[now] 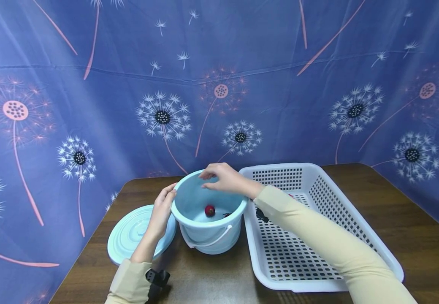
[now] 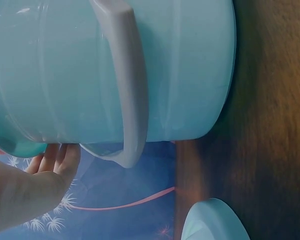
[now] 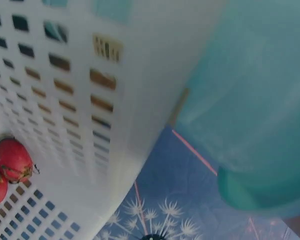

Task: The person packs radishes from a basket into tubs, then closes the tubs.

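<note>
A light blue bucket with a white handle stands upright on the table. My left hand holds its rim at the left side; the left wrist view shows those fingers against the outer wall. Over the bucket's far right rim hovers my right hand, fingers loosely bent with nothing visible between them. Inside, on the bottom, lies a small red radish-like piece; another dark red one is mostly hidden by the near wall. In the right wrist view, two red radish-like pieces lie in the white basket.
Right of the bucket sits the large perforated white basket, close beside it, with my right forearm crossing above. The round light blue lid lies on the table at the left. A blue patterned cloth hangs behind.
</note>
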Tool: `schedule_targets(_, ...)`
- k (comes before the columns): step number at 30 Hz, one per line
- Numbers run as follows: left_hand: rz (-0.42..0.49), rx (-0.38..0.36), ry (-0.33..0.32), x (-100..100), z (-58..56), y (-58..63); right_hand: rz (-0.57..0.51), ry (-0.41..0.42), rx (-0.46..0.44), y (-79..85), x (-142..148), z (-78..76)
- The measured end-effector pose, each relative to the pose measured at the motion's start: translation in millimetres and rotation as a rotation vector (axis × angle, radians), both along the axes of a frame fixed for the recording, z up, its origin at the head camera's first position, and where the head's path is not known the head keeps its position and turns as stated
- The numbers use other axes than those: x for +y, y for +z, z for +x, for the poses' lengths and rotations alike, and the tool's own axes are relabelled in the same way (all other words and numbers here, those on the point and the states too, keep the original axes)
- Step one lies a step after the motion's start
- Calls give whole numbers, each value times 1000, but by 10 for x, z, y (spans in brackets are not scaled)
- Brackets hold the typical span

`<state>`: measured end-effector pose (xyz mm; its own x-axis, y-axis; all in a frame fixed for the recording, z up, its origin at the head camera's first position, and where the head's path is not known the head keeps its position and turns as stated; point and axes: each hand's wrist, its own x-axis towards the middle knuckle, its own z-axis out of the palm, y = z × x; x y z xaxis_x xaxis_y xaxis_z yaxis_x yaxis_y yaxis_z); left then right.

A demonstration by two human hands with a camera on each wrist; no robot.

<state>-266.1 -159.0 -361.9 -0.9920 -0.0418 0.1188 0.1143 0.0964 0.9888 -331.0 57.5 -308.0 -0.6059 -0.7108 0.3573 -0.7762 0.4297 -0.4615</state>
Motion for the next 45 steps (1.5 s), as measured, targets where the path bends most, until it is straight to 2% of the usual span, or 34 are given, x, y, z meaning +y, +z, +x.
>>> schedule_targets(11,13,11,-24,4,-6,-40,-55,-78,15,11,274,16)
schedule_targets(26,7,20,-5,-1,0,-16,-47,-238,35,55,684,28)
schedule_targets(31,6,16,1,-3,1,-4,-33,-272,28,26,817,32)
schedule_targets(41,-5,10,-8,-15,21,-6,-8,-327,90,-54,1134,17)
schedule_targets(45,-9,5,-3,-14,19,1,4,-371,74,-102,1278,19)
